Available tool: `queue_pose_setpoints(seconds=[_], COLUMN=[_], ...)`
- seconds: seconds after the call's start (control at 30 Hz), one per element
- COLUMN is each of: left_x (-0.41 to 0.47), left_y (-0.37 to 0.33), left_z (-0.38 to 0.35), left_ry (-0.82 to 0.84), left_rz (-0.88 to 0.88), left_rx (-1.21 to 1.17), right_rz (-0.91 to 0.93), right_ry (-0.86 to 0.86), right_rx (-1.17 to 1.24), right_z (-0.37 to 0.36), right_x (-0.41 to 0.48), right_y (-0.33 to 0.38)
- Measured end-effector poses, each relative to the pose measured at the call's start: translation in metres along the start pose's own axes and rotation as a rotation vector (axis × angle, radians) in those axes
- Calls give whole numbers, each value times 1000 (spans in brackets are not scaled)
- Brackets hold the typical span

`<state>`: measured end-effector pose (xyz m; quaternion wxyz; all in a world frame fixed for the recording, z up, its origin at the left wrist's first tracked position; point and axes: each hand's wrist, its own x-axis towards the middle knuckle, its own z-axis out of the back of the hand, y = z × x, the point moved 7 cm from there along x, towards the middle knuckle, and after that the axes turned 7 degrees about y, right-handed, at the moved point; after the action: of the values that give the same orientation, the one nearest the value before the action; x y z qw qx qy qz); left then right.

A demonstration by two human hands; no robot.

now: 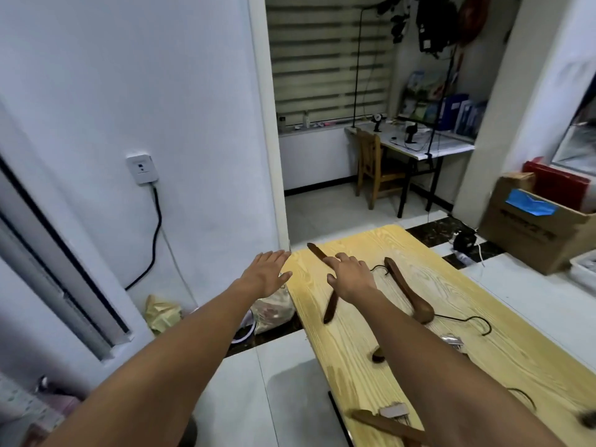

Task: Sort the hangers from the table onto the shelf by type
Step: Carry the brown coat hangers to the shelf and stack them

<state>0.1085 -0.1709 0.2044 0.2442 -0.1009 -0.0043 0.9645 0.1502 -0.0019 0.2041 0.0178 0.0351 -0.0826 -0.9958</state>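
We look down along two bare forearms reaching forward. At far left, a white wall carries a socket (142, 169) with a black cable (155, 233) dropping towards the floor. On the floor below, a yellow bag (161, 312) and a clear plastic bag (274, 308) lie near the wall.

Next comes our left hand (267, 272), palm down, fingers straight and close together. Its grip is wide and holds nothing. It hangs just off the left edge of the worktop (467, 285), a long pale-yellow board with a wood grain.

Our right hand (350, 274) is beside it, over the far left part of the worktop, fingers loosely spread and grip wide. Under it lies a slim wooden hanger (331, 306); one dark end shows past the fingertips and the other beside the wrist. The fingertips seem to rest on it, though we cannot be sure they touch.

Near the bottom edge, partly hidden by the right forearm, a third wooden hanger (383, 424) lies flat with a grey clip (394, 411) just beside it. Just right of the right hand, a thick wooden hanger (408, 291) lies flat on the worktop, its black wire hook (477, 322) pointing right.

Beyond the worktop, a doorway shows a wooden chair (371, 169). At far right, an open cardboard box (532, 240) with blue tape stands on the floor.
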Motion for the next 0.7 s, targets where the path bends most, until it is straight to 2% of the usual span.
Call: queue_pose_setpoints(seconds=[0.3,0.7], left_x=[68,181], left_y=[-25,-45], left_z=[-16,-58], left_ry=[57,143], left_rz=[-113,-346], left_rx=[95,170], right_rz=[-141,-416], right_ry=[2,104], right_rx=[9,129], right_z=[-15,-60], right_x=[13,52], right_y=[-55,-127])
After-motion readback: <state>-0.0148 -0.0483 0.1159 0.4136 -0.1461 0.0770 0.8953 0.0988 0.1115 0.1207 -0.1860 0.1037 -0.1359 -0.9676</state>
